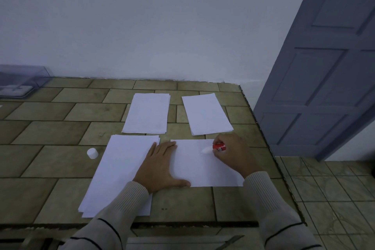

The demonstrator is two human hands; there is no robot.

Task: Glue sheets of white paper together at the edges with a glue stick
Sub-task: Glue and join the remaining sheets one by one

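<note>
Gluing step under way on the tiled table (60, 124). Big paper stack (121, 168) lies front left, the single sheet (203, 172) just beside it. Left hand (160, 168) lies flat, pinning the sheet's left edge. Right hand (233, 154): grip wrapped round the glue stick (218, 146), tip on the sheet near its far edge. Cap (92, 153) is off. Judgement: light strokes along the edge, sheet pinned.

Matt white paper sheets (205, 165) lie on a dull glazed-tile counter (52, 134); ribbed knit sleeves (261, 191); smooth plastic cap (92, 153).
</note>
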